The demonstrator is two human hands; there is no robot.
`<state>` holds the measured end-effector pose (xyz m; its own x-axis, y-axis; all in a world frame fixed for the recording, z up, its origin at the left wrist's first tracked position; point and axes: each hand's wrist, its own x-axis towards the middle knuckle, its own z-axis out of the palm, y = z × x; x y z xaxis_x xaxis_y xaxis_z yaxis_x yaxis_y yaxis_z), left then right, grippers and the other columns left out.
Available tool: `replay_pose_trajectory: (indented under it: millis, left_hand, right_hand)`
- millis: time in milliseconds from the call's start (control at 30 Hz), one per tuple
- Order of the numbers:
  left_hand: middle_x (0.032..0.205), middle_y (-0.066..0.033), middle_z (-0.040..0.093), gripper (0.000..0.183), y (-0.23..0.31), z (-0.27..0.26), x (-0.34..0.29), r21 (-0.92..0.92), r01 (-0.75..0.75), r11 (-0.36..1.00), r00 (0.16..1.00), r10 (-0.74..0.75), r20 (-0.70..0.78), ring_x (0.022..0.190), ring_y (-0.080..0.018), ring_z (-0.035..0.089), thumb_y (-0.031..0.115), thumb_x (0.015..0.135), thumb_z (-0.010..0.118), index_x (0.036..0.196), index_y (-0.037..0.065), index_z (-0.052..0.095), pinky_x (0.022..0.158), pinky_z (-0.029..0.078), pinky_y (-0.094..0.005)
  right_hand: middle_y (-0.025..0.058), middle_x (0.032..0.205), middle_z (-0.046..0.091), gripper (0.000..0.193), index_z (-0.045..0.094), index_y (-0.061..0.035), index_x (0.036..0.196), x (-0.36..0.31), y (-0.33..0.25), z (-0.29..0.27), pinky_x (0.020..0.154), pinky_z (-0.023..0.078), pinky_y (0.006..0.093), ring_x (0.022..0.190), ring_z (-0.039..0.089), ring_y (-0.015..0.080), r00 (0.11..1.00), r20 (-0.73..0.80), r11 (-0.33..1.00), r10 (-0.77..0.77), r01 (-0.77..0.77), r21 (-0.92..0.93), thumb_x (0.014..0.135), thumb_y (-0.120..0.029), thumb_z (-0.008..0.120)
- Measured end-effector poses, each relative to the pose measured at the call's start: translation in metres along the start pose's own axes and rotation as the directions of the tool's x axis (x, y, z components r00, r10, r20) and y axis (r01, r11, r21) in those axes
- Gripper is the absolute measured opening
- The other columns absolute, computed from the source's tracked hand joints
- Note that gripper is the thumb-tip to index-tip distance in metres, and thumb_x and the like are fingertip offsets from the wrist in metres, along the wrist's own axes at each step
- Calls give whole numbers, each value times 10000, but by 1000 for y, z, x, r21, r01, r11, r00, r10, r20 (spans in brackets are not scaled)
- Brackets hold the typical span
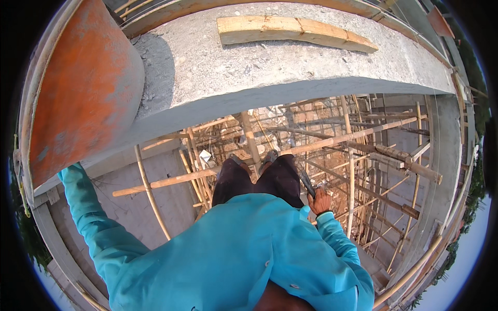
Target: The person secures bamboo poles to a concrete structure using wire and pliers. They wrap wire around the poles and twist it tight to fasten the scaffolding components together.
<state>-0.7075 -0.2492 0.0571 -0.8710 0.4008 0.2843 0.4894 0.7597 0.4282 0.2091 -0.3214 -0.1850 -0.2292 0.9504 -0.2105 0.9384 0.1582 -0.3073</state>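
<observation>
My right hand (320, 201) is closed round a long dark bar-like tool (305, 179) beside my right thigh. The tool points up and away from the hand; I cannot make out its exact kind. My left arm (96, 212) reaches out to the left in a turquoise sleeve. Its cuff ends under the lower edge of an orange, grey-smeared curved panel (85, 98), which hides the left hand. The panel stands at the near-left end of a rough concrete beam (192, 72). On top of the beam lies a short wooden block (295, 32), apart from both hands.
My feet (271, 155) are on a horizontal bamboo pole (332, 141), high over rubble ground (290, 119). Crossed poles and timber props (410, 163) fill the right side. A concrete beam (441, 150) runs along the right, and a grey wall (122, 179) stands at left.
</observation>
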Motion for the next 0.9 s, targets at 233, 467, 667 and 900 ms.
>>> replay_pose_trajectory:
  millis: [233,467,667,900]
  left_hand:
    - [1193,-173,697,380,-3,-8,-15,3,39,999,999,-38,-12,1014,-251,647,268,1031,570,1195,-66,645,905,517,-388]
    - [1196,-173,700,363,-10,-22,-34,1,75,997,996,-75,-48,1005,-239,648,250,1032,571,1176,-73,657,901,517,-375]
    - [1199,-172,702,350,5,-51,-88,-121,-20,992,973,-8,-230,997,-228,649,234,1033,572,1159,-79,668,898,517,-364]
    - [955,-107,589,170,137,11,-412,-460,-420,782,865,191,-465,810,-175,513,90,1052,512,1148,-20,600,707,440,-326]
  right_hand:
    - [246,805,629,335,568,-37,849,6,44,19,664,460,579,713,612,485,990,91,992,110,-114,45,901,-355,659]
    - [262,784,635,336,570,-23,861,37,54,2,669,464,598,720,612,508,990,92,989,109,-117,86,899,-338,680]
    - [235,873,660,324,603,-12,933,70,78,24,637,516,553,685,644,468,992,103,997,-74,72,26,893,-320,692]
    - [209,973,658,345,629,-36,981,121,53,22,685,555,490,818,682,396,941,202,961,-272,277,2,848,-337,733]
